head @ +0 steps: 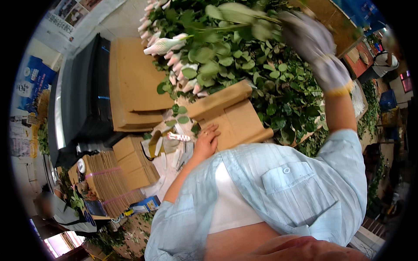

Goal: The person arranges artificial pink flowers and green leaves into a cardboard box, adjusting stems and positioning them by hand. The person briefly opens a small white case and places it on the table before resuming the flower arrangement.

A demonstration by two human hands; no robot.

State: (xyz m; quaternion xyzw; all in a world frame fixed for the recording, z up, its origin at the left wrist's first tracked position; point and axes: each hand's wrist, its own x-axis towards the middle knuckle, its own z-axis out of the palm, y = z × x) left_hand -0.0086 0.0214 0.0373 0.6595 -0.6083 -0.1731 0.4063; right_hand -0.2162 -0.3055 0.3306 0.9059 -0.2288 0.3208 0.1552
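My right hand (308,37), in a pale work glove with a yellow cuff, grips the stem of a leafy rose (163,44) near the top. The bud of this rose has a white foam net and points left. Beneath it lies a large heap of netted roses (222,58), pink and white buds to the left, leafy stems to the right. My bare left hand (205,142), with a ring on one finger, rests on the left edge of a folded cardboard piece (241,120) just in front of my body. Motion blurs my right hand and the leaves near it.
Cardboard sheets (140,75) and a dark stack (85,94) stand at the left. Bundled cardboard (112,182) and a blue box (147,205) lie lower left. A red and white patterned object (178,137) lies near my left hand. One person is at lower left, another at far right.
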